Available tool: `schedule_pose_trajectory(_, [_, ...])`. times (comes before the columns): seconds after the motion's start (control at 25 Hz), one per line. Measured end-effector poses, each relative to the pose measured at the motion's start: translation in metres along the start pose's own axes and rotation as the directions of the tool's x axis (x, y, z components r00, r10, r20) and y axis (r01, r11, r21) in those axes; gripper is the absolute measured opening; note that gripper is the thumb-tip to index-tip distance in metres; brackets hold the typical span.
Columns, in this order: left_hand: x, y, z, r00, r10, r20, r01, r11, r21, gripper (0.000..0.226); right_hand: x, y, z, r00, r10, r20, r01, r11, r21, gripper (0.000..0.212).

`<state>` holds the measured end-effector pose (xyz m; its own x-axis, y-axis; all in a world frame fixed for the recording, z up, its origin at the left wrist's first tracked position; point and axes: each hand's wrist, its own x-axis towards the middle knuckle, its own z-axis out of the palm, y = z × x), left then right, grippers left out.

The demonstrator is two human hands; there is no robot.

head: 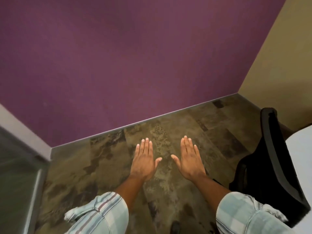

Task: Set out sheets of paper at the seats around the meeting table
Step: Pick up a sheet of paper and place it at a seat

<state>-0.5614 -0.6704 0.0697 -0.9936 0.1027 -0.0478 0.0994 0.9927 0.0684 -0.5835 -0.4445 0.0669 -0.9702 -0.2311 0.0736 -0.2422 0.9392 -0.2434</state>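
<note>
My left hand (144, 158) and my right hand (190, 157) are held out flat side by side over the carpet, palms down, fingers straight and slightly apart, holding nothing. A black office chair (271, 159) stands at the right, pushed against a white table edge (298, 159) at the right border. No sheets of paper are in view.
A purple wall (118, 56) rises straight ahead with a grey baseboard (152, 119) along the patterned brown carpet (168, 191). A beige wall (278, 65) meets it at the right corner. A glass panel or door (16, 166) stands at the left.
</note>
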Motion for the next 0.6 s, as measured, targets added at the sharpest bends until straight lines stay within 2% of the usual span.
schedule_pose_trajectory(0.24, [0.180,0.014,-0.002,0.993,0.117,0.024,-0.118,0.993,0.024,0.091,0.137,0.075,0.007,0.993,0.114,-0.028,-0.114,0.993,0.002,0.091])
schedule_pose_trajectory(0.6, [0.448,0.091,-0.033,0.957,0.289,0.029,-0.290,0.956,0.036,0.090,0.334,0.207,-0.027,0.961,0.268,-0.073,-0.265,0.963,0.049,0.091])
